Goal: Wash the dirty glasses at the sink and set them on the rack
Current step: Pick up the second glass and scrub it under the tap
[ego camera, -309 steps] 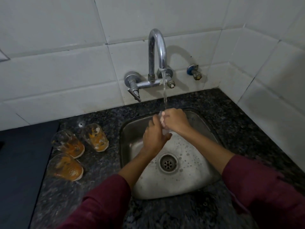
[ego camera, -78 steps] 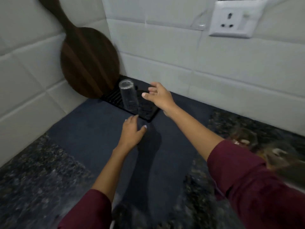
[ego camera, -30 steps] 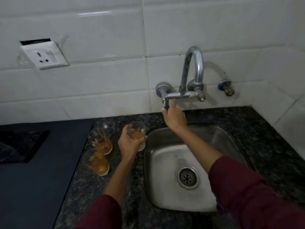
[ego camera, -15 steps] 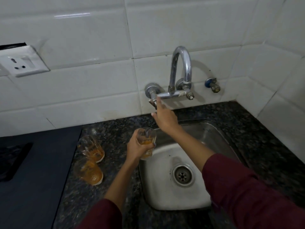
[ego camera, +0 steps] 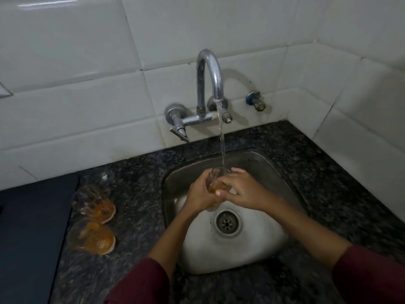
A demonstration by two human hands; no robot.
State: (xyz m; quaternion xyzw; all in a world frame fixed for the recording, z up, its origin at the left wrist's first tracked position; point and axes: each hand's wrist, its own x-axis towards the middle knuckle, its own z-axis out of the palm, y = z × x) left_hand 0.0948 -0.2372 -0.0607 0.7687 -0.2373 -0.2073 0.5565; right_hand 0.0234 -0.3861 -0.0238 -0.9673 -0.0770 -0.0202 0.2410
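A dirty glass (ego camera: 215,183) with orange residue is held over the steel sink (ego camera: 258,163), upright under the running water. My left hand (ego camera: 199,194) wraps its left side and my right hand (ego camera: 243,189) wraps its right side, so most of the glass is hidden. Water falls from the curved chrome tap (ego camera: 209,77) into the glass. Two more dirty glasses stand on the dark granite counter left of the sink: one farther back (ego camera: 94,204), one nearer (ego camera: 91,238). The rack is out of view.
A dark blue mat (ego camera: 30,227) covers the counter at the far left. The tap lever (ego camera: 179,131) juts from the white tiled wall, and a small valve (ego camera: 256,102) sits right of the tap. The drain (ego camera: 228,222) lies below my hands.
Water now runs from the tap. My right hand left the tap lever and joined my left hand on the glass, which moved from the sink's left edge to under the stream.
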